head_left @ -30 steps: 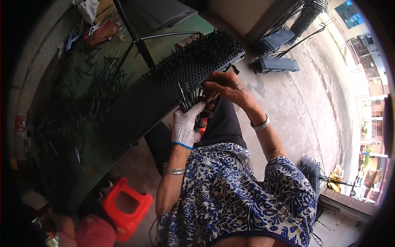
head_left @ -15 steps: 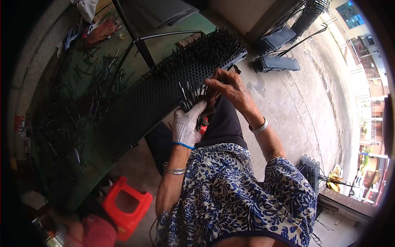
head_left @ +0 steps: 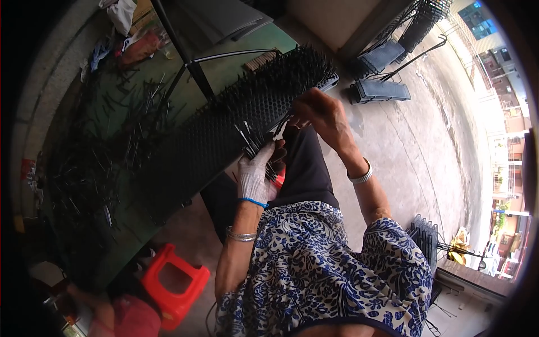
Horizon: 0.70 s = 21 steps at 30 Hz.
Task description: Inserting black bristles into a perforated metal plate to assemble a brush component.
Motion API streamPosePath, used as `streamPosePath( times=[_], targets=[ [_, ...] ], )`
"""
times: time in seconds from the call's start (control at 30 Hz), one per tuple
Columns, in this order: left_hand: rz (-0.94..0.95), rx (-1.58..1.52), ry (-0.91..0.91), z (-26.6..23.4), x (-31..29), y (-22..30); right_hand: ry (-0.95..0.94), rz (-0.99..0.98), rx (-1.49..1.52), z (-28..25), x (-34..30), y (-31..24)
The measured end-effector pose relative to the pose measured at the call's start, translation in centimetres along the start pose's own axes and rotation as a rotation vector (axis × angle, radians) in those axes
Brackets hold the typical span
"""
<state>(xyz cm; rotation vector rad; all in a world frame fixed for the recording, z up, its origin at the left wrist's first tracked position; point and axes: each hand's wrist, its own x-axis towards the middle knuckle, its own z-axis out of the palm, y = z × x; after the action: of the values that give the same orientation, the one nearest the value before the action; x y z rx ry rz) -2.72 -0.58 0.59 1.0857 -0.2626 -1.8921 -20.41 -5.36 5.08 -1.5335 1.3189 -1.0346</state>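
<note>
My left hand (head_left: 255,171), in a white knitted glove with a blue cuff, grips a bundle of thin black sticks (head_left: 251,140) whose tips point up and away. To its right, my bare right hand (head_left: 324,115) is closed, fingertips pinched on what looks like one thin black stick (head_left: 282,124); its fingers partly hide it. Beyond both hands slants a long black board (head_left: 224,132) with a honeycomb of holes. Many short black sticks (head_left: 281,70) stand upright along its far right part.
Loose black sticks (head_left: 135,121) lie heaped on the green table (head_left: 191,84). A black metal stand (head_left: 193,70) rises behind the board. A red plastic stool (head_left: 191,286) is at lower left beside another person's arm (head_left: 101,306). Dark racks (head_left: 382,91) stand on the floor at right.
My right hand has moved right and slightly down, away from the gloved hand's bundle. My left hand stays nearly in place, still gripping the sticks.
</note>
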Motion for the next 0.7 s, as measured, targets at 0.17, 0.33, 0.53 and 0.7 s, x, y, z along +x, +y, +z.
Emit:
streamPosePath(
  times=[0.17,0.33,0.53,0.7],
  targets=[
    [-0.164,-0.258,-0.081,-1.0,1.3,-1.2,0.399,-0.299,-0.293,0.5,1.9,0.4],
    [-0.158,-0.317,-0.068,-1.3,1.9,-2.1,0.388,-0.376,-0.351,1.1,3.4,1.8],
    [-0.131,-0.293,-0.006,-0.8,0.7,-1.4,0.357,-0.341,-0.377,1.3,3.4,2.5],
    [-0.11,-0.223,0.01,0.1,0.0,-0.5,0.343,-0.369,-0.774,1.6,4.2,2.6]
  ],
)
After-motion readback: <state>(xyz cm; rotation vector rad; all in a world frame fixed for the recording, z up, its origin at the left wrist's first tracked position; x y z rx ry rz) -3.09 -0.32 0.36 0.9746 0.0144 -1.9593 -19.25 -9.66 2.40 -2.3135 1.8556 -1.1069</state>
